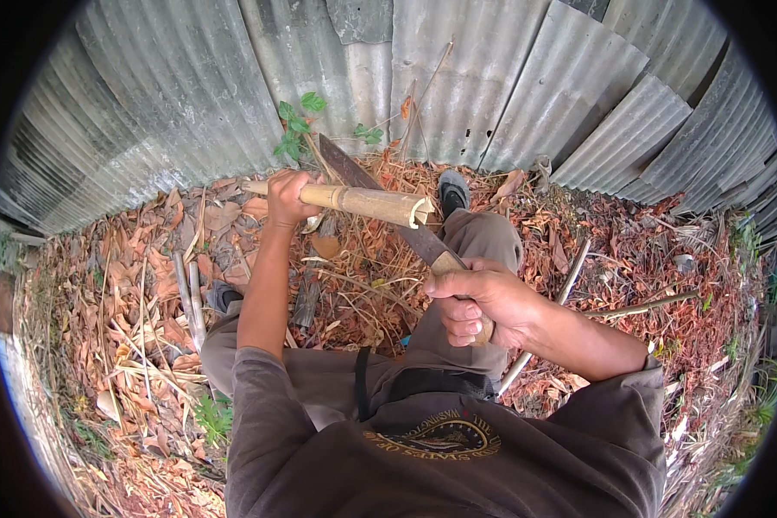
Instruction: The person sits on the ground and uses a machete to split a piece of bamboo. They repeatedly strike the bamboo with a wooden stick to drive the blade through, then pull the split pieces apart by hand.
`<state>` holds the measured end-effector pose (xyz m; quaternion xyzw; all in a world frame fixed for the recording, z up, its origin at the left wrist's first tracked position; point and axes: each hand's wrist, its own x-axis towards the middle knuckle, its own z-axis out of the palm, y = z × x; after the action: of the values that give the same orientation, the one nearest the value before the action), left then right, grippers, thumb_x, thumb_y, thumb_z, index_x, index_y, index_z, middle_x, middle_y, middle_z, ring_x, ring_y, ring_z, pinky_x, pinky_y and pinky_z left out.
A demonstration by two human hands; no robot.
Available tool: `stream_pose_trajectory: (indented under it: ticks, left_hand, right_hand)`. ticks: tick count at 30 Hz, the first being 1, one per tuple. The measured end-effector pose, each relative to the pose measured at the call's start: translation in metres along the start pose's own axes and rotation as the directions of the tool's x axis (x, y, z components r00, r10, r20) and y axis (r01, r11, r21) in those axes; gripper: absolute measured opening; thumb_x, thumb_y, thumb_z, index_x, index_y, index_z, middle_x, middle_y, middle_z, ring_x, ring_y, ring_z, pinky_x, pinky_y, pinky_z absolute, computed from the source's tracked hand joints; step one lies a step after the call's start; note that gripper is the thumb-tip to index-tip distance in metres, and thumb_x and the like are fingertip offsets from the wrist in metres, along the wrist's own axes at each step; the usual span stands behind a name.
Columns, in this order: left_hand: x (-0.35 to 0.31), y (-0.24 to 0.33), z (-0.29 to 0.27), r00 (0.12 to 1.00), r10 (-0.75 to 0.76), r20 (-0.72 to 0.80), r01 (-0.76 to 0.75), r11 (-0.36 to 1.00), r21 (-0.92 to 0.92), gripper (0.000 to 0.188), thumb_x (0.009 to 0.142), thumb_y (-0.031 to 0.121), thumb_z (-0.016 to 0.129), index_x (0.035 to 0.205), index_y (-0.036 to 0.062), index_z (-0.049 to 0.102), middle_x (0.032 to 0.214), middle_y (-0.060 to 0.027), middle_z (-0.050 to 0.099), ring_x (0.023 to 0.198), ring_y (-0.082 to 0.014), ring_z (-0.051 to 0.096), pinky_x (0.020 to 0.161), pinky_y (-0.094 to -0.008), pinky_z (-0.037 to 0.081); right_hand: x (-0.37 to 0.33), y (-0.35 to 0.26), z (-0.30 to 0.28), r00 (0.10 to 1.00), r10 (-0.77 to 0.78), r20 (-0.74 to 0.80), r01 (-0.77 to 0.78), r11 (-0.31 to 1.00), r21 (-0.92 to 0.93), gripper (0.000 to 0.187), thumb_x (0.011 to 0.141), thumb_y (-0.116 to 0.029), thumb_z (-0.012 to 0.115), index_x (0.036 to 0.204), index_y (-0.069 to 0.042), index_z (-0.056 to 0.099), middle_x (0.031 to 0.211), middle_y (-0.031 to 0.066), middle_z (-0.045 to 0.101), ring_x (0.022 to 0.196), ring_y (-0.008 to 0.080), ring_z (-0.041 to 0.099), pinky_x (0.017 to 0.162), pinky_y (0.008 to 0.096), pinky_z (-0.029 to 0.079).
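Note:
My left hand (290, 198) is wrapped round a pale bamboo pole (363, 202) near its left part. The pole lies roughly level in front of me, and its right end is split and jagged. In my right hand (483, 302) is the wooden handle of a machete (420, 244). Its long dark blade slants up and to the left, passing behind the bamboo, and the tip shows beyond it. Whether blade and bamboo touch I cannot tell.
A corrugated metal fence (457, 86) runs across the far side. Dry leaves (160, 293) cover the ground. Cut poles (190, 298) lie at the left, and another pole (574, 269) with a stick (643, 306) lies at the right. A green-leaved plant (293, 125) grows by the fence.

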<state>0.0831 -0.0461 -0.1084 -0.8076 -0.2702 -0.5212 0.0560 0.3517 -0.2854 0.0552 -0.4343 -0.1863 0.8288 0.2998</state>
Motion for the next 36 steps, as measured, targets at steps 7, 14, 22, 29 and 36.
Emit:
stream_pose_trajectory:
  ticks: [7,14,22,29,36]
  left_hand:
    - [0.032,0.017,-0.023,0.992,-0.122,-0.043,0.126,0.986,0.111,0.025,0.066,0.014,0.074,0.059,0.0068,0.051,0.055,-0.0124,0.055,0.05,-0.0333,0.055,0.049,-0.0397,0.045]
    - [0.006,0.069,-0.009,0.808,-0.587,0.05,0.576,0.805,0.145,0.017,0.059,0.02,0.073,0.066,0.0083,0.064,0.061,-0.0148,0.063,0.055,-0.0336,0.062,0.057,-0.0412,0.05]
    - [-0.005,0.155,0.021,0.548,-0.829,0.109,0.836,0.544,-0.072,0.02,0.07,0.021,0.068,0.077,0.0025,0.071,0.064,-0.0208,0.063,0.063,-0.0381,0.065,0.059,-0.0446,0.051]
    - [-0.003,0.16,0.021,0.463,-0.845,0.268,0.879,0.476,-0.017,0.023,0.07,0.021,0.071,0.077,-0.0005,0.07,0.066,-0.0243,0.063,0.063,-0.0394,0.065,0.06,-0.0441,0.051]
    - [-0.004,0.16,0.038,0.482,-0.825,0.294,0.873,0.481,-0.08,0.026,0.07,0.026,0.073,0.079,0.0015,0.07,0.07,-0.0215,0.065,0.069,-0.0393,0.066,0.063,-0.0442,0.052]
  right_hand:
    - [-0.002,0.025,0.019,0.978,-0.194,0.076,0.19,0.98,0.059,0.012,0.091,-0.008,0.057,0.081,-0.005,0.052,0.048,-0.0003,0.036,0.038,0.0111,0.034,0.039,0.0283,0.029]
    - [0.056,0.072,0.021,0.844,-0.535,0.04,0.533,0.844,0.058,0.015,0.092,-0.007,0.056,0.079,-0.005,0.049,0.05,-0.0007,0.039,0.039,0.0096,0.035,0.039,0.027,0.031]
    - [0.135,0.088,0.019,0.564,-0.816,-0.125,0.816,0.574,-0.067,0.018,0.092,-0.005,0.058,0.079,-0.006,0.046,0.055,-0.0031,0.041,0.043,0.0052,0.041,0.039,0.0243,0.034]
    - [0.125,0.068,0.003,0.601,-0.787,-0.137,0.781,0.615,-0.106,0.022,0.093,-0.007,0.059,0.077,-0.006,0.045,0.056,-0.0035,0.044,0.041,0.0048,0.04,0.037,0.0247,0.033]
    - [0.121,0.04,0.0,0.67,-0.725,-0.162,0.73,0.683,-0.037,0.018,0.094,-0.008,0.058,0.079,-0.006,0.048,0.051,-0.0022,0.04,0.038,0.0076,0.036,0.037,0.0265,0.031]
